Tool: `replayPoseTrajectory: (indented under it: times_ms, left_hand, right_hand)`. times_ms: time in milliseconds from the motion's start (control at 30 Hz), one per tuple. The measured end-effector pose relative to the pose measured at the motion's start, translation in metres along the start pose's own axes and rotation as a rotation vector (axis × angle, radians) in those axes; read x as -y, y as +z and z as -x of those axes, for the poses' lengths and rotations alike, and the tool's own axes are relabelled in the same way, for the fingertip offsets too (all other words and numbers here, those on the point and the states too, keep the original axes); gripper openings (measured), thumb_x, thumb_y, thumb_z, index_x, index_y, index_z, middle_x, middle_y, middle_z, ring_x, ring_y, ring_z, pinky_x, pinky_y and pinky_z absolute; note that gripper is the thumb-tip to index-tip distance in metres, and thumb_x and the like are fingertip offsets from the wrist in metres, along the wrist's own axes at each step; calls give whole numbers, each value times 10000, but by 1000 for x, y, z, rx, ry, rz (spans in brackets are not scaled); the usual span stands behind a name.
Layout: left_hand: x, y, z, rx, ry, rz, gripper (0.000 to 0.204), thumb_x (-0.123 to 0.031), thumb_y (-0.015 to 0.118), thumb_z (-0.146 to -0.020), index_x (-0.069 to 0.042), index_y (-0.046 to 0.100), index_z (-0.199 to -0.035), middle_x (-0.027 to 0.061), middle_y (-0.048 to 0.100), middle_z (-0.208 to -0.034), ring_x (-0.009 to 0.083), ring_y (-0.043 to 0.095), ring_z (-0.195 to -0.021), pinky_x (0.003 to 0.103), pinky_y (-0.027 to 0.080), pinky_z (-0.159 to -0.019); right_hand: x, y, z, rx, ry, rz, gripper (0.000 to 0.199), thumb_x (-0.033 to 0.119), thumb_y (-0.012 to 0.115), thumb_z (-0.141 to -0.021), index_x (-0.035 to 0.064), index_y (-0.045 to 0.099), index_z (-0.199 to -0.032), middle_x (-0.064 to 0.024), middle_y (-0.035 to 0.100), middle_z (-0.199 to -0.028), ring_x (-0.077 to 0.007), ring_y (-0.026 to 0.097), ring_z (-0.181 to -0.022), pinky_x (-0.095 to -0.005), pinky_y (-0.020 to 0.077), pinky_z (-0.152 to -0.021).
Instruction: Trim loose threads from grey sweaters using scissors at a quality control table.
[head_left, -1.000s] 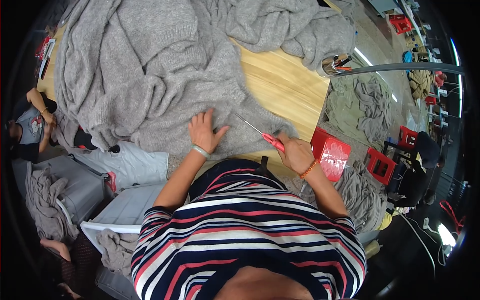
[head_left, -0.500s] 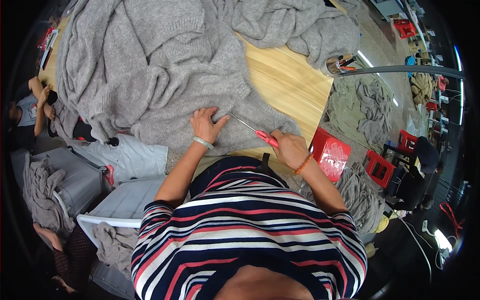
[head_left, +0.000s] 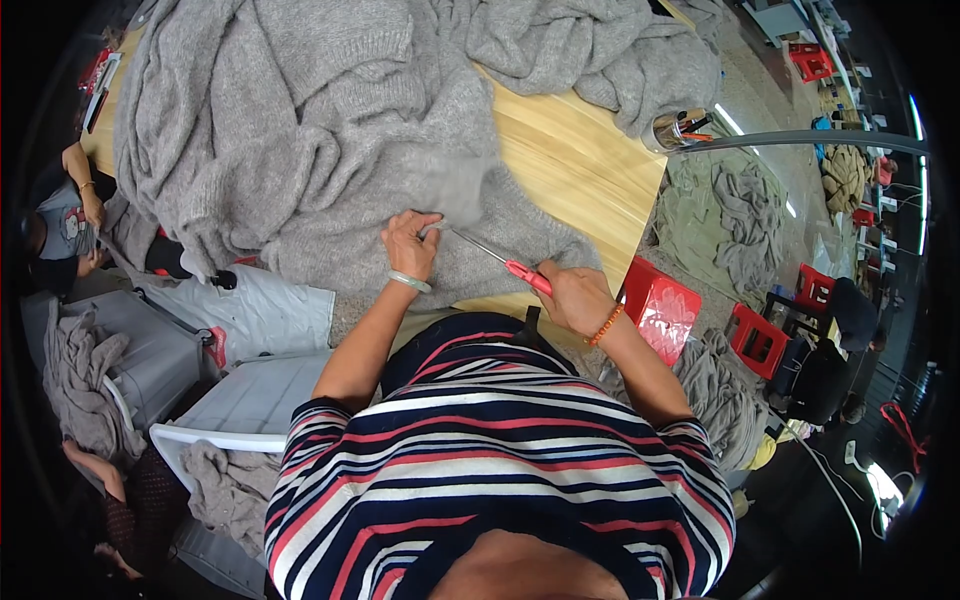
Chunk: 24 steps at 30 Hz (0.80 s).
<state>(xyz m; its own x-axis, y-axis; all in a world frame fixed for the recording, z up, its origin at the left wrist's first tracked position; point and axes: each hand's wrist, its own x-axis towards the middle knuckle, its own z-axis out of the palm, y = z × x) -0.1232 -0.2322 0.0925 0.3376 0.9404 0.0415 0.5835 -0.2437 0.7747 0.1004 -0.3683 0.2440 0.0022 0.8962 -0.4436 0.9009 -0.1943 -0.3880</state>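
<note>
A grey knit sweater [head_left: 350, 225] lies in loose folds over the wooden table in front of me. My left hand [head_left: 410, 250] is closed, its thumb and forefinger pinching the knit. From the right, my right hand [head_left: 580, 298] grips the red handle of a thin-shafted tool [head_left: 524, 275]. Its metal shaft points up and left, its tip close to my left thumb; the tip's shape is too small to make out. Just above the tip, a patch of the knit is blurred.
More grey knitwear [head_left: 600, 60] is heaped on the far part of the table [head_left: 570, 150]. A pen cup [head_left: 670, 132] stands at its right edge, beside a curved grey bar. Close by are a red stool [head_left: 660, 310] and grey bins [head_left: 225, 405]. A co-worker [head_left: 70, 215] sits at left.
My left hand has gone from lying flat on the knit to pinching it. The tool has shifted slightly left along with my right hand. The knit above the tip has moved.
</note>
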Motion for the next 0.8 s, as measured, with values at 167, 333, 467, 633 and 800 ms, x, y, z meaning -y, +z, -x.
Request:
replayPoseTrajectory:
  times_ms: [167,333,467,633,800]
  left_hand:
    - [7,-1,-1,67,8,52,233,-33,714,-683,-138,739,-890,30,625,-826,255,559,-879,380,373,-831]
    - [2,-2,0,26,50,105,215,-12,688,-707,-98,740,-897,61,637,-823,256,575,-838,352,416,-803]
    - [3,-3,-1,-20,50,255,225,42,642,-741,-50,731,-927,87,644,-850,223,588,-798,288,447,-755]
    - [-2,-6,2,49,-43,463,210,58,614,-785,-29,709,-950,33,651,-895,127,571,-804,236,442,-743]
    - [7,-1,6,121,-321,649,177,57,601,-824,-10,691,-960,18,661,-939,85,571,-832,221,447,-775]
  right_hand:
    - [2,-8,2,43,-27,-5,195,227,605,-865,44,575,-922,-205,645,-688,-393,658,-693,-497,499,-626]
    - [3,-6,1,40,14,-2,194,226,602,-869,42,576,-924,-210,647,-694,-395,657,-691,-499,499,-623]
    - [3,-9,1,9,12,-10,179,210,599,-871,43,574,-930,-200,649,-688,-394,656,-682,-504,502,-624]
    - [-3,-8,2,-58,52,-29,183,191,619,-848,45,569,-947,-195,652,-714,-385,660,-713,-494,507,-641]
    - [-1,-9,5,-52,34,-25,193,167,633,-823,48,565,-958,-202,652,-745,-378,663,-749,-479,511,-657]
